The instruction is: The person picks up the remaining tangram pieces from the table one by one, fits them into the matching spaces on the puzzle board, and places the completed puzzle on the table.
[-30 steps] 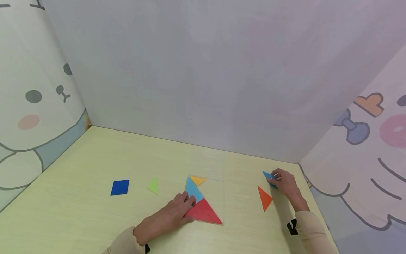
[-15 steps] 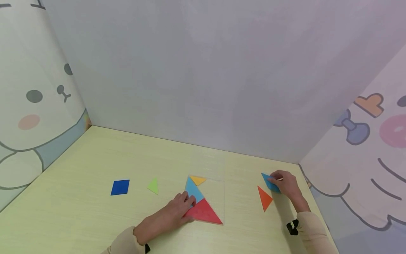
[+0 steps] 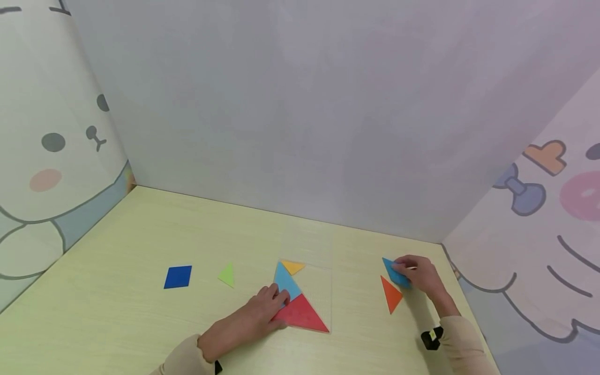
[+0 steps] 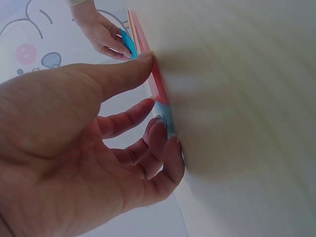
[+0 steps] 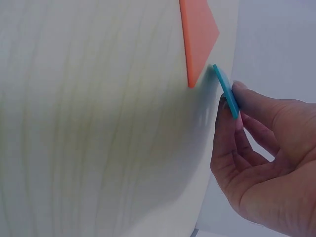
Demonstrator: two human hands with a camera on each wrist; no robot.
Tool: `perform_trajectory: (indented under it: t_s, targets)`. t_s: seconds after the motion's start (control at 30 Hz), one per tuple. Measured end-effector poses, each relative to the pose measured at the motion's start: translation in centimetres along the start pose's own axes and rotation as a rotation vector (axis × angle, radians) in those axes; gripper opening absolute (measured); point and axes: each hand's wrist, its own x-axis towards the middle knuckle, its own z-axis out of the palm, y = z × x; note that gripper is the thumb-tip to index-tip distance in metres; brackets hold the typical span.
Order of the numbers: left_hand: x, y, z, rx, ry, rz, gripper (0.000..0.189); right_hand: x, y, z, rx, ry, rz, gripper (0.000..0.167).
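Observation:
My left hand (image 3: 258, 315) rests over a light blue triangle (image 3: 287, 280) and a red triangle (image 3: 302, 312), which lie edge to edge. In the left wrist view its thumb touches the red piece, and the bent fingers touch the light blue one. A yellow triangle (image 3: 292, 266) lies against the far end of the light blue one. On the right side, my right hand (image 3: 419, 273) pinches a blue tangram parallelogram (image 5: 227, 93) between thumb and fingertips, tilted in the right wrist view. Just beside it an orange triangle (image 3: 391, 295) lies flat on the table.
A dark blue square piece (image 3: 177, 277) and a green triangle (image 3: 227, 275) lie on the left part of the pale table (image 3: 117, 323). A clear sheet or tray (image 3: 319, 276) surrounds the joined pieces. Behind stands a grey-white wall (image 3: 290, 130), with printed panels at both sides.
My right hand has shifted slightly left and nearer with the blue parallelogram, bringing it closer to the orange triangle. The left hand has stayed in place.

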Motion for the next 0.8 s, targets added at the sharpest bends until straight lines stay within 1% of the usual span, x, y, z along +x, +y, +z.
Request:
perform_trajectory:
  t_s: [0.2,0.47,0.63,0.8]
  targets:
    - [0.0,0.1,0.0,0.007,0.006,0.012,0.034,-0.2,-0.4,0.2,0.056,-0.012,0.026,0.03]
    - [-0.1,0.1,0.0,0.007,0.007,0.009,0.034,-0.5,-1.1,0.7,0.12,-0.034,0.026,0.034]
    - [-0.1,0.1,0.0,0.011,0.011,0.014,0.034,-0.6,-1.5,1.0,0.162,-0.045,0.028,0.034]
    - [-0.1,0.1,0.1,0.01,0.01,0.015,0.034,-0.8,-2.0,1.1,0.188,-0.058,0.045,0.036]
